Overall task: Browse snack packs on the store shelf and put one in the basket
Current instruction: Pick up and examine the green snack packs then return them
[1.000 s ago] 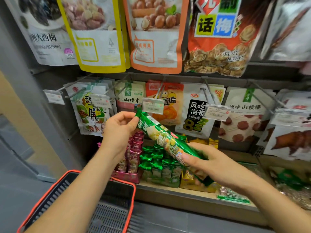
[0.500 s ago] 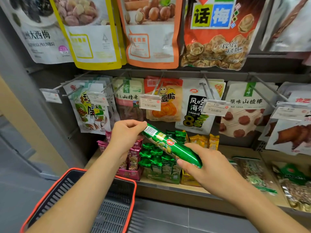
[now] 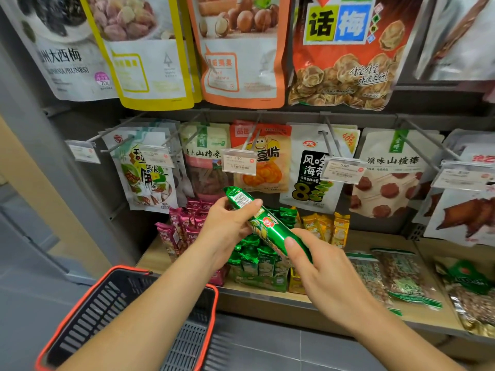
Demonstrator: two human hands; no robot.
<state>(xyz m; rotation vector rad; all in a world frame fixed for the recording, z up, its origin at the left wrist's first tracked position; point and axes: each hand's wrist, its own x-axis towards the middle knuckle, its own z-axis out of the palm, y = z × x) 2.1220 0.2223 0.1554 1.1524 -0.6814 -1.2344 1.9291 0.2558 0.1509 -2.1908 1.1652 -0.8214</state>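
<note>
A black basket (image 3: 88,317) with a red rim is sitting low at the left, off the front left corner of the shelf (image 3: 380,241), and the left forearm is crossing above it. Nothing is showing inside the part of the basket that is in view.

Above it, a white pouch with green print (image 3: 146,172) is hanging from a hook. Magenta packs (image 3: 184,228) are standing upright in a carton at the shelf's left edge.

Just right of them, the left grip (image 3: 227,223) is pinching the upper end of the green snack pack (image 3: 270,226). Its thumb is lying over the barcode end and its fingers are curling underneath.

The pack is slanting down to the right in the air, above the row of matching green packs (image 3: 257,263) that are standing near the shelf's front edge. It is not in the basket.

The right grip (image 3: 329,274) is pinching the pack's lower end, with its thumb pressing on the front face. The other fingers are hidden behind the pack.

Behind this hand, yellow packs (image 3: 326,226) are standing upright in the middle of the shelf. A price tag (image 3: 238,163) reading 3.90 is hanging from the hook rail above.

Further right, clear flat bags of nuts (image 3: 401,279) are lying toward the shelf's right edge. A white pouch showing dark red discs (image 3: 388,183) is hanging over them.
</note>
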